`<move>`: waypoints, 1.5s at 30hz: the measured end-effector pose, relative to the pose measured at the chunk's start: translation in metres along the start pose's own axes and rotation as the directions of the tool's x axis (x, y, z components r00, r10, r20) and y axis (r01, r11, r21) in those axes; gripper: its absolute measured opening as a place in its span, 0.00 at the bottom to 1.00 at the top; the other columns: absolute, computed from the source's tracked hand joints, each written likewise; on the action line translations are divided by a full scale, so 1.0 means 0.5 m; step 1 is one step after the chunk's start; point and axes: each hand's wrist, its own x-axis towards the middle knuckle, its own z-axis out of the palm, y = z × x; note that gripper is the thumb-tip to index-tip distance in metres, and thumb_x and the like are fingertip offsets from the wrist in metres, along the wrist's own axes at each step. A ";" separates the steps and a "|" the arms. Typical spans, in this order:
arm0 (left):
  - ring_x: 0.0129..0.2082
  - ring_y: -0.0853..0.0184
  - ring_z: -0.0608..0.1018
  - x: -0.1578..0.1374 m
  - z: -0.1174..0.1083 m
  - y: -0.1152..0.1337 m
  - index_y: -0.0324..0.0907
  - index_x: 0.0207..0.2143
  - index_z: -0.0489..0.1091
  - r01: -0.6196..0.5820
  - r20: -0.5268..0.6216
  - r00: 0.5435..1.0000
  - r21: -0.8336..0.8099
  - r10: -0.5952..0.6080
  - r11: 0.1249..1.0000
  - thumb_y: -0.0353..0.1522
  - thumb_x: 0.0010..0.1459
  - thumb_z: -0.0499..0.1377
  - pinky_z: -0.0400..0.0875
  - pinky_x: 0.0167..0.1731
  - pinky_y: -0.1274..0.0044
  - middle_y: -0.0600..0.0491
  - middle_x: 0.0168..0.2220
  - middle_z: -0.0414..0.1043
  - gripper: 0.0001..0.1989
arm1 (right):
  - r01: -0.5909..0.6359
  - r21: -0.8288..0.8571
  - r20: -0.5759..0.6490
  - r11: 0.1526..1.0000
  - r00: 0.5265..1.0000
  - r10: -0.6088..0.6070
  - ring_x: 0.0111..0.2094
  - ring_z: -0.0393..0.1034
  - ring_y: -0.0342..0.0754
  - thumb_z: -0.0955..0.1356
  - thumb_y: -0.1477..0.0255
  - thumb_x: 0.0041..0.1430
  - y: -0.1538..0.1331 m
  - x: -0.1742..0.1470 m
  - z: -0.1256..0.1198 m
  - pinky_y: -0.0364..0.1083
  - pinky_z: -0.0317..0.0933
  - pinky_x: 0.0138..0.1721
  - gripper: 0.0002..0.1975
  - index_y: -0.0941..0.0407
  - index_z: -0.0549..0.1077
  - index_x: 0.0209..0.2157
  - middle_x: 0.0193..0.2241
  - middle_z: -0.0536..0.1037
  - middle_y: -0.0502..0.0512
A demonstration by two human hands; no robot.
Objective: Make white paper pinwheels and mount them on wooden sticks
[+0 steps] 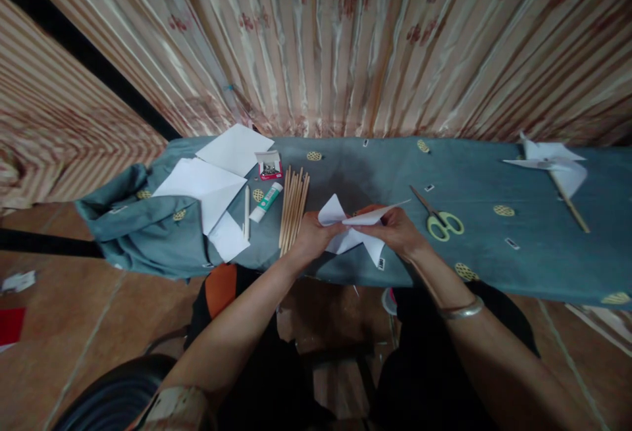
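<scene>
Between my two hands is a white paper pinwheel (345, 240), its blades folded toward the centre and its points sticking out. My left hand (315, 232) is closed on its left side, thumb pressed near the middle. My right hand (399, 228) pinches the right side, where one paper corner juts out past the fingers. Just left of my left hand lies a bundle of thin wooden sticks (294, 210). A pair of scissors (439, 220) with pale green handles rests to the right of my right hand.
A glue stick (266, 202), a white pen (247, 212) and a small open box of metal pins (270, 165) lie left of the sticks. White paper sheets (202, 187) overlap farther left. A pinwheel on a stick (555, 164) lies at the far right of the cloth-covered table (474, 174).
</scene>
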 end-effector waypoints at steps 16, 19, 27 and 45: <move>0.29 0.61 0.78 0.003 0.004 -0.006 0.38 0.25 0.78 0.002 -0.004 1.000 -0.056 -0.002 0.998 0.36 0.32 0.72 0.72 0.33 0.73 0.50 0.25 0.78 0.15 | -0.009 0.007 -0.023 1.000 1.000 0.009 0.23 0.68 0.46 0.77 0.59 0.34 0.005 -0.002 -0.001 0.45 0.61 0.25 0.19 0.56 0.78 0.27 0.22 0.78 0.50; 0.29 0.60 0.78 0.004 0.007 -0.005 0.38 0.25 0.78 0.018 -0.034 0.999 -0.069 -0.021 0.997 0.36 0.31 0.72 0.73 0.32 0.73 0.50 0.26 0.79 0.16 | -0.014 0.002 -0.035 1.000 0.999 0.014 0.22 0.67 0.45 0.77 0.59 0.34 0.006 -0.002 0.000 0.44 0.60 0.24 0.18 0.56 0.78 0.27 0.22 0.77 0.50; 0.29 0.61 0.79 0.008 0.005 -0.004 0.38 0.24 0.77 0.015 -0.029 0.999 -0.047 -0.016 0.999 0.38 0.30 0.72 0.73 0.32 0.73 0.50 0.25 0.79 0.16 | -0.009 0.036 -0.040 0.999 0.999 0.011 0.21 0.65 0.43 0.77 0.62 0.33 -0.002 -0.001 0.006 0.43 0.60 0.24 0.17 0.57 0.76 0.25 0.21 0.76 0.48; 0.31 0.60 0.80 0.018 0.001 -0.018 0.38 0.26 0.78 -0.044 -0.024 0.999 0.016 0.044 0.999 0.38 0.34 0.71 0.75 0.34 0.73 0.49 0.28 0.80 0.16 | -0.025 0.104 -0.042 0.994 0.999 0.029 0.24 0.65 0.42 0.77 0.65 0.32 0.019 0.012 0.006 0.42 0.60 0.28 0.17 0.58 0.75 0.26 0.22 0.74 0.47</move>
